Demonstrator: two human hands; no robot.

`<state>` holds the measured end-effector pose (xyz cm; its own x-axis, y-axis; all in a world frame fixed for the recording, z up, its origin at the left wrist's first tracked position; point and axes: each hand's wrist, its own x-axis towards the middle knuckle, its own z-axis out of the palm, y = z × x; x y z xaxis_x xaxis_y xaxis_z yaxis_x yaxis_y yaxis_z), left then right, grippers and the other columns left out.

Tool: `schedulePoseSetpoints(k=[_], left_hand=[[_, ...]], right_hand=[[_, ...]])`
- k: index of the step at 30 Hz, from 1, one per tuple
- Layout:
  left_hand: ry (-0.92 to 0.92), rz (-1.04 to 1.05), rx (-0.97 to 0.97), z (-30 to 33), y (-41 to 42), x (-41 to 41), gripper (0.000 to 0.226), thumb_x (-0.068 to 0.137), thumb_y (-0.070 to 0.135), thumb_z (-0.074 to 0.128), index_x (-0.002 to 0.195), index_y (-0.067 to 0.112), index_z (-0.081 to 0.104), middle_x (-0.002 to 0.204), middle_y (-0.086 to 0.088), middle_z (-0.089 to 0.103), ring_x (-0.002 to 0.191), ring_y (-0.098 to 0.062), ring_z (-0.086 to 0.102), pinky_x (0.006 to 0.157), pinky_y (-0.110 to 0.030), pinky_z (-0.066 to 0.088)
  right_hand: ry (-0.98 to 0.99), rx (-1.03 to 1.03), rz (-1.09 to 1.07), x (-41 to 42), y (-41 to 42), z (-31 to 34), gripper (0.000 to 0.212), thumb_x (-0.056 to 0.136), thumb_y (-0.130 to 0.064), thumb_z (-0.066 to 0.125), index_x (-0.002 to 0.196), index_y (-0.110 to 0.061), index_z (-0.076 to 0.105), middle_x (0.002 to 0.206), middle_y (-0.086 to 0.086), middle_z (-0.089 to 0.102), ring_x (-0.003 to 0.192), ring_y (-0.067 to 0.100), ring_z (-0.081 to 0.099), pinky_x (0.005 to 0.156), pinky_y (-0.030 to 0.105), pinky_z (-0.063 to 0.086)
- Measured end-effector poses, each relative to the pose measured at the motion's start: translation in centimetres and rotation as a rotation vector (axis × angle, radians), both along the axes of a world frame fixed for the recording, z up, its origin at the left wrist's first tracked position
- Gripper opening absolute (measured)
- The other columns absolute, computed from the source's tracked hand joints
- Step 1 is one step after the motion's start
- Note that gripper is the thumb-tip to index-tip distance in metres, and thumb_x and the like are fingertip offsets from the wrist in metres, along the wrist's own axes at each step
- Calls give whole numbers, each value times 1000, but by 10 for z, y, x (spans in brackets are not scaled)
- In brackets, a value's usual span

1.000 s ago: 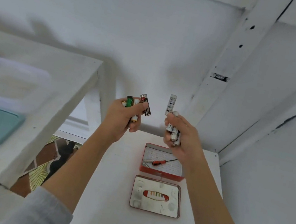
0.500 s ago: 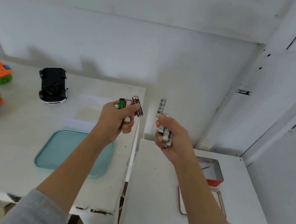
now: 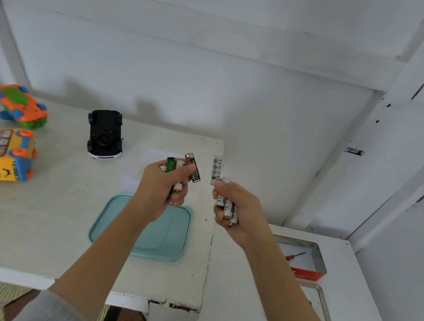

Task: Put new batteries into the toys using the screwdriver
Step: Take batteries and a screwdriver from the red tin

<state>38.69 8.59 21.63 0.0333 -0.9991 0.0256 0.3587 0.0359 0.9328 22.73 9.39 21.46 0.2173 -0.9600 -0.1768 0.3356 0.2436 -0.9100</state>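
Head view: batteries sorted, above the teal tray [image 3: 176,240].
My left hand [image 3: 165,183] grips mixed batteries [image 3: 192,169], my right hand [image 3: 239,209] the white batteries [image 3: 227,207], kept separate.

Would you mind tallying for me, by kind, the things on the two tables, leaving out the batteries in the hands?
Toys: 3 (orange-green car, yellow bus, black car)
Teal lids: 1
Red tins: 1
Tin lids: 1
Screwdrivers: 1
Total: 7

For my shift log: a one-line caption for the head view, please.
Left hand holds mixed batteries, right hand white batteries, above the teal lid; three toys wait.
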Motion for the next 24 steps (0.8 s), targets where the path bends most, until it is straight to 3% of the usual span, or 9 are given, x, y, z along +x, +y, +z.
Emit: schedulePoseSetpoints(k=[7, 12, 24], left_hand=[[-26, -16, 6, -3, -2, 47, 33, 90, 4, 58, 61, 6, 42, 47, -4, 34, 31, -14, 28, 38, -16, 26], [-83, -78, 25, 1, -12, 89, 30, 88, 2, 60, 63, 5, 45, 54, -7, 39, 31, -14, 29, 38, -17, 25], [-548, -199, 203, -29, -13, 141, 17, 81, 4, 72, 77, -4, 57, 45, -6, 45, 30, -17, 32, 34, -19, 28]], right_hand=[[51, 34, -7, 43, 1, -2, 12, 73, -12, 71, 79, -6, 63, 65, 5, 54, 39, 14, 40, 36, 17, 29], [93, 70, -31, 79, -3, -4, 12, 76, -8, 70, 67, -9, 63, 63, 7, 54, 39, 15, 40, 35, 15, 29], [582, 68, -28, 105, 3, -8, 7, 73, -8, 74, 72, -4, 68, 59, 10, 58, 37, 16, 41, 37, 16, 27]])
